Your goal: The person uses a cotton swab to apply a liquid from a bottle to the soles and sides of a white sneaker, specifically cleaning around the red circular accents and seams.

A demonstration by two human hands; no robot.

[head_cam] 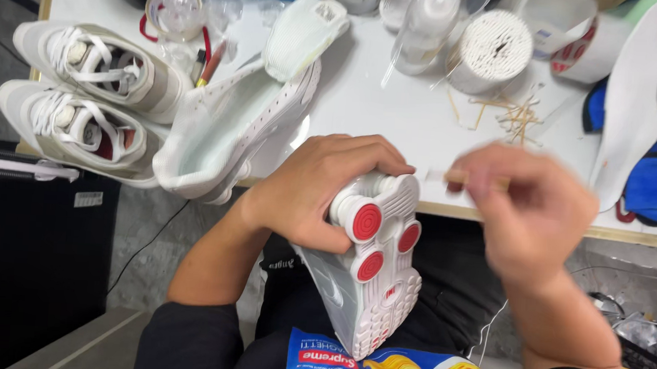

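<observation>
At the far left of the table, a pair of beige and white sneakers is being kept side by side, laced and apparently not being worked on. Just right of them a white sneaker is lying on its side at the table's edge, its opening turned toward the viewer, with a white insole resting against its far end. Below, over the lap, a second white sneaker is being held sole-up, its heel against the table edge; the white tread and red round heel pads are looking clean, though whether that comes from cleaning cannot be told. The left hand is being wrapped around the heel, fingers curled closed over it. The right hand is being moved (it is blurred), and a thin stick, seemingly a cotton swab, is being pinched between its fingers just beside the heel. Judging from this, detail work on the sole is being carried out, with the sideways sneaker likely left. A tub of cotton swabs and scattered wooden sticks are being kept farther right.
</observation>
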